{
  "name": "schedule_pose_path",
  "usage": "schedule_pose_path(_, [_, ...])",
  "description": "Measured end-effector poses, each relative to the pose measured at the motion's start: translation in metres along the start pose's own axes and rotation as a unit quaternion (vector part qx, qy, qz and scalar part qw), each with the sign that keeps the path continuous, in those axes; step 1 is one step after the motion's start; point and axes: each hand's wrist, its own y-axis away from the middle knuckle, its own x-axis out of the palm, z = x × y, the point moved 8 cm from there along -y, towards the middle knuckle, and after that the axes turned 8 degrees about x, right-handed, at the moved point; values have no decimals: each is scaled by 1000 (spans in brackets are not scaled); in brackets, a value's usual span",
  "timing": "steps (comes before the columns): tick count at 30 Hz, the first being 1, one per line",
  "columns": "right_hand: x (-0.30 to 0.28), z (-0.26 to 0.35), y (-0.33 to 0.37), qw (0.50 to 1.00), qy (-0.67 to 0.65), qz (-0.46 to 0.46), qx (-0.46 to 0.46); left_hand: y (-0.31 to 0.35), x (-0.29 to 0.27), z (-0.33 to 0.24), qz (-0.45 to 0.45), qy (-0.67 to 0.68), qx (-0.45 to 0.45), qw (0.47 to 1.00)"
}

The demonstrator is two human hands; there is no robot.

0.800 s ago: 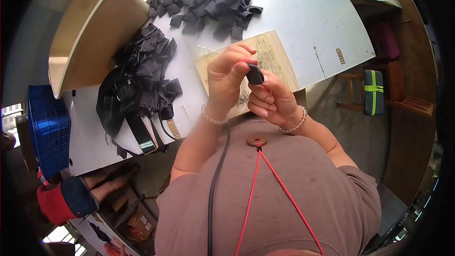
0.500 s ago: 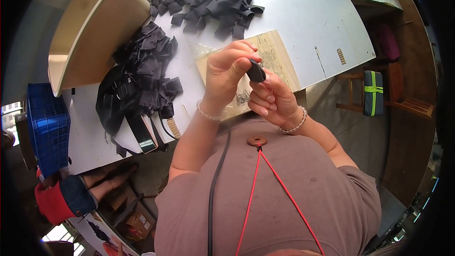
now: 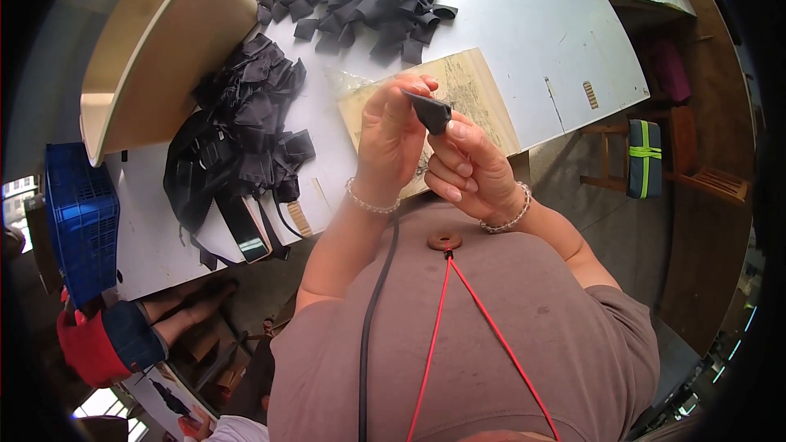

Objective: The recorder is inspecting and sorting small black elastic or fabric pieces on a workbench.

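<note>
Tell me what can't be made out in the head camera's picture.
All in the head view:
Black fabric piece: partly covered by the left hand and right hand.
Yellowish board: partly hidden behind both hands.
Far fabric pile: cut off by the top edge.

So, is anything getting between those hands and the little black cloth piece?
Nothing visible: the left hand and right hand both pinch the black cloth piece, held up over the yellowish board.

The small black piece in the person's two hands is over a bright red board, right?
No, the board is pale yellow, not red, as the head view shows; the left hand and right hand do hold the small black piece over it.
</note>
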Motion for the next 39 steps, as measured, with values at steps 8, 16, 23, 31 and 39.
schedule_pose_path(8, [-3,8,4,998,46,-28,-43,-6,19,-12,70,-96,-42,992])
schedule_pose_path(16, [4,13,5,995,78,-57,-39,-1,7,-5,51,-54,-28,997])
schedule_pose_path(23, [-12,15,7,993,74,-58,-65,-4,14,-13,78,-131,15,988])
schedule_pose_path(31, [-6,49,12,900,323,-113,-270,-9,11,-41,100,-344,141,923])
schedule_pose_path(39, [26,63,37,610,602,-148,-493,-12,23,-57,134,-482,163,851])
